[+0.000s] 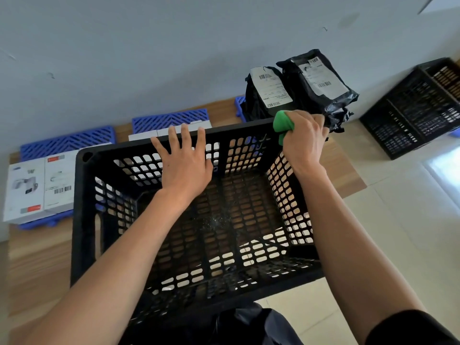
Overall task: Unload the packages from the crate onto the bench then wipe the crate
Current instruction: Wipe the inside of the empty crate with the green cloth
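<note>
Against a pale wall, the wooden counter (44, 247) is carrying white boxes (37, 188), black packages (296, 88) and the black crate (82, 220). Left hand (185, 165) is lying on the crate's far rim, fingers (185, 134) straight. Right hand (302, 143) is gripping a green cloth (282, 123) at the far right corner.

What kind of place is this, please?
Probably a parcel sorting or storage room: labelled black mailer bags and white boxes lie on a low wooden bench, with black crates nearby.
</note>
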`<state>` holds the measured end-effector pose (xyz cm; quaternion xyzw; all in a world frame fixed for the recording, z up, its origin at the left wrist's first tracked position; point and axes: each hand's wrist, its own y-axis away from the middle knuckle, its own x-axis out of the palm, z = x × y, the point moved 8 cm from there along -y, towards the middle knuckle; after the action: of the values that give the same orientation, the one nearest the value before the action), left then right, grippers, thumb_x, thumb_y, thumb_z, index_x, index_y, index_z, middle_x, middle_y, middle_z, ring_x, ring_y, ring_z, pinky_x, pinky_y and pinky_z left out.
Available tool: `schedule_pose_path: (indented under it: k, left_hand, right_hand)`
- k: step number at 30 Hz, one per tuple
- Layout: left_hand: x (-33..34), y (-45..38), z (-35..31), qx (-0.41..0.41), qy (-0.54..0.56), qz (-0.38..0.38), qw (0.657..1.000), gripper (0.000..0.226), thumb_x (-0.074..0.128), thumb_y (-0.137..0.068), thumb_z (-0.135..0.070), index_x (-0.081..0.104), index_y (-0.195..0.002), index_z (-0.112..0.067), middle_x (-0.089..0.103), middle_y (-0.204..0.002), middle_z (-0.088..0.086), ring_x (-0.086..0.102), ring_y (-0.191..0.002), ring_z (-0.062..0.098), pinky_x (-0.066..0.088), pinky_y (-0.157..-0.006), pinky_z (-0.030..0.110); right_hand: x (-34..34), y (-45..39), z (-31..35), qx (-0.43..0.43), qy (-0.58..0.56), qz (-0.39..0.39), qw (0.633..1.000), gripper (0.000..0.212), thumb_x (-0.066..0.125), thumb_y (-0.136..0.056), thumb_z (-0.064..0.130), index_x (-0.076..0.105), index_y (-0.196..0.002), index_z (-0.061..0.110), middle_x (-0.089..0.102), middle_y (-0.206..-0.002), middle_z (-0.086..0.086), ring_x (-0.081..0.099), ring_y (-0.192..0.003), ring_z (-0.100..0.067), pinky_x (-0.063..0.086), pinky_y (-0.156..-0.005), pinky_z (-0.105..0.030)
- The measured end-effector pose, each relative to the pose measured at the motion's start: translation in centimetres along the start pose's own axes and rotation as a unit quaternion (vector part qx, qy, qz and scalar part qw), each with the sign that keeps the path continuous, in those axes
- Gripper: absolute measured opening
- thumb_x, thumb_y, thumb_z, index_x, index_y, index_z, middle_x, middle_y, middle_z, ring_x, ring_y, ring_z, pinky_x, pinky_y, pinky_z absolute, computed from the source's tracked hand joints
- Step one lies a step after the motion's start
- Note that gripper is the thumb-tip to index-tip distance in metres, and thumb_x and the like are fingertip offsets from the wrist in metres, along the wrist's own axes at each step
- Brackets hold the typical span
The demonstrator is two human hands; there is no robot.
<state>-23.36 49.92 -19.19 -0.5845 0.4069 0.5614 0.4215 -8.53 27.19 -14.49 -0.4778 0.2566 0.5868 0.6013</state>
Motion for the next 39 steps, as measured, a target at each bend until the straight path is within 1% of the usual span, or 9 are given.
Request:
schedule_pose_path:
  k: [5, 9, 19, 23, 27, 29, 32, 35, 39]
  left_hand:
    - [0.0, 0.0, 0.1, 0.006, -0.005, -0.001, 1.0, 0.075, 0.049, -0.101, -0.043, 0.013, -0.161, -0.019, 0.018, -0.164, 0.026, 0.011, -0.15, 0.053, 0.012, -0.113, 0.079]
    - [0.1, 0.0, 0.0, 0.005, -0.017, 0.003, 1.0, 0.076, 0.05, -0.101, -0.042, 0.01, -0.161, -0.019, 0.017, -0.165, 0.026, 0.01, -0.151, 0.053, 0.012, -0.113, 0.079]
    - [0.3, -0.2, 0.1, -0.002, -0.025, 0.012, 1.0, 0.077, 0.052, -0.1, -0.035, 0.007, -0.161, -0.02, 0.013, -0.166, 0.025, 0.007, -0.151, 0.052, 0.006, -0.112, 0.079]
    - [0.5, -0.3, 0.2, -0.012, -0.023, 0.023, 0.999, 0.081, 0.053, -0.099, -0.039, 0.004, -0.161, -0.024, 0.011, -0.168, 0.021, 0.003, -0.153, 0.048, 0.006, -0.115, 0.077]
    - [0.4, 0.4, 0.1, -0.018, 0.001, 0.049, 0.999, 0.086, 0.055, -0.097, -0.043, 0.001, -0.162, -0.022, -0.002, -0.169, 0.017, -0.009, -0.154, 0.045, 0.002, -0.116, 0.076]
    - [-0.1, 1.6, -1.0, -0.006, 0.029, 0.056, 0.998, 0.082, 0.054, -0.098, -0.046, 0.009, -0.162, -0.022, -0.003, -0.169, 0.016, -0.012, -0.154, 0.042, 0.002, -0.117, 0.074]
    - [-1.8, 5.4, -5.0, 0.071, 0.122, 0.049, 0.989, 0.066, 0.052, -0.099, -0.05, 0.032, -0.157, -0.024, 0.02, -0.167, 0.012, 0.007, -0.156, 0.035, 0.011, -0.121, 0.065]
    - [-3.5, 10.5, -9.1, 0.129, 0.269, 0.085, 0.951, 0.053, 0.053, -0.099, -0.053, 0.053, -0.145, -0.026, 0.054, -0.149, -0.001, 0.048, -0.138, 0.021, 0.041, -0.114, 0.05]
    - [-3.4, 17.0, -12.6, 0.174, 0.322, 0.23, 0.902, 0.067, 0.056, -0.088, -0.07, 0.048, -0.147, -0.039, 0.062, -0.136, -0.012, 0.059, -0.121, 0.011, 0.05, -0.104, 0.043]
  right_hand:
    - [0.6, -0.1, -0.9, 0.026, 0.001, 0.073, 0.997, 0.06, 0.047, -0.086, -0.004, 0.065, -0.134, 0.027, 0.06, -0.142, 0.007, 0.042, -0.121, -0.03, 0.033, -0.098, -0.042]
    - [-0.1, 1.2, -2.1, 0.041, -0.026, 0.068, 0.997, 0.061, 0.05, -0.086, -0.002, 0.062, -0.139, 0.025, 0.063, -0.137, 0.001, 0.042, -0.119, -0.03, 0.036, -0.099, -0.044]
    - [-2.2, 6.4, -4.3, 0.02, -0.041, 0.042, 0.998, 0.057, 0.052, -0.084, -0.005, 0.065, -0.133, 0.021, 0.065, -0.128, 0.004, 0.032, -0.102, -0.018, 0.034, -0.088, -0.038]
    - [-2.9, 9.2, -5.5, 0.013, -0.041, 0.044, 0.998, 0.058, 0.053, -0.087, -0.006, 0.06, -0.138, 0.02, 0.06, -0.138, 0.003, 0.032, -0.105, -0.017, 0.031, -0.089, -0.038]
    - [-2.9, 9.3, -5.2, 0.018, -0.023, 0.051, 0.998, 0.06, 0.048, -0.087, -0.008, 0.058, -0.14, 0.019, 0.056, -0.142, 0.003, 0.039, -0.114, -0.029, 0.031, -0.089, -0.041]
    - [-2.9, 9.6, -4.9, 0.024, -0.01, 0.05, 0.998, 0.061, 0.048, -0.089, -0.008, 0.056, -0.142, 0.02, 0.053, -0.145, 0.004, 0.039, -0.118, -0.032, 0.034, -0.091, -0.045]
    - [-3.1, 9.9, -4.7, 0.032, -0.01, 0.046, 0.998, 0.061, 0.049, -0.09, -0.008, 0.056, -0.143, 0.02, 0.049, -0.151, 0.003, 0.039, -0.122, -0.033, 0.034, -0.093, -0.045]
    - [-3.4, 9.9, -4.4, 0.037, -0.016, 0.056, 0.998, 0.064, 0.051, -0.087, -0.008, 0.056, -0.144, 0.021, 0.049, -0.153, 0.002, 0.037, -0.125, -0.034, 0.032, -0.093, -0.045]
    - [-4.3, 10.8, -4.3, 0.027, 0.003, 0.083, 0.996, 0.06, 0.051, -0.088, -0.003, 0.055, -0.143, 0.02, 0.05, -0.151, -0.001, 0.038, -0.125, -0.036, 0.034, -0.096, -0.048]
